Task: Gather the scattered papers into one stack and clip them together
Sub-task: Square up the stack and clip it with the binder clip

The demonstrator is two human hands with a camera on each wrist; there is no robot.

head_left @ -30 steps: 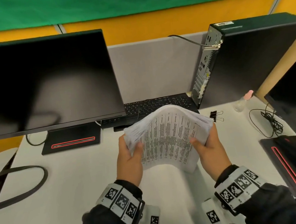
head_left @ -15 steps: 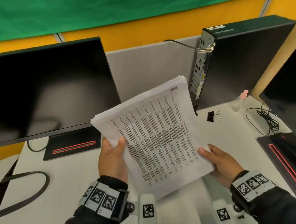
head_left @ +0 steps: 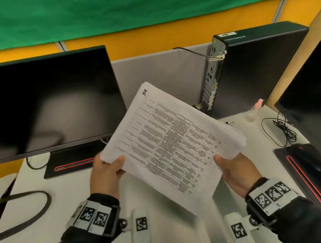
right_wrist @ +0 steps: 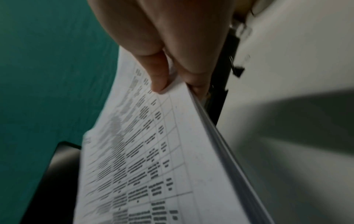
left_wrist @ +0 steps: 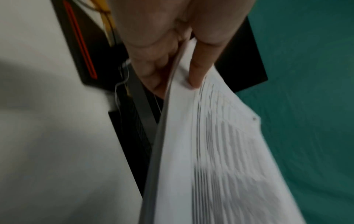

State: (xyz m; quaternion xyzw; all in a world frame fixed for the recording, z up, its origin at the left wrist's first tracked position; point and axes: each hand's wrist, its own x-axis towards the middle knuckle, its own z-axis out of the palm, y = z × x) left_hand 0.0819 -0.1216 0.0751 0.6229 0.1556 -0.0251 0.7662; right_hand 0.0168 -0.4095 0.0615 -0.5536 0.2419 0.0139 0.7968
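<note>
A thick stack of printed papers [head_left: 169, 144] is held tilted in the air above the white desk [head_left: 49, 239], one corner pointing away from me. My left hand [head_left: 116, 164] pinches its near-left corner, thumb on top and fingers underneath. My right hand [head_left: 224, 162] pinches the right corner the same way. The left wrist view shows the left thumb [left_wrist: 199, 72] on the top sheet of the stack [left_wrist: 220, 151]. In the right wrist view the right thumb [right_wrist: 157, 75] presses the printed stack [right_wrist: 153, 151]. A black binder clip [right_wrist: 237, 69] lies on the desk beyond the right hand; in the head view the stack hides nearly all of it.
A dark monitor [head_left: 44, 105] on a black stand [head_left: 71, 161] fills the left. A black PC tower [head_left: 252, 69] stands back right, with a small pink-capped bottle [head_left: 254, 110] and coiled cables [head_left: 282, 131] beside it. A second monitor [head_left: 314, 94] is at the right edge.
The stack went from bent and low near the desk to lifted and flat. It has turned so that a corner points away. Both hands shifted their hold to the near corners.
</note>
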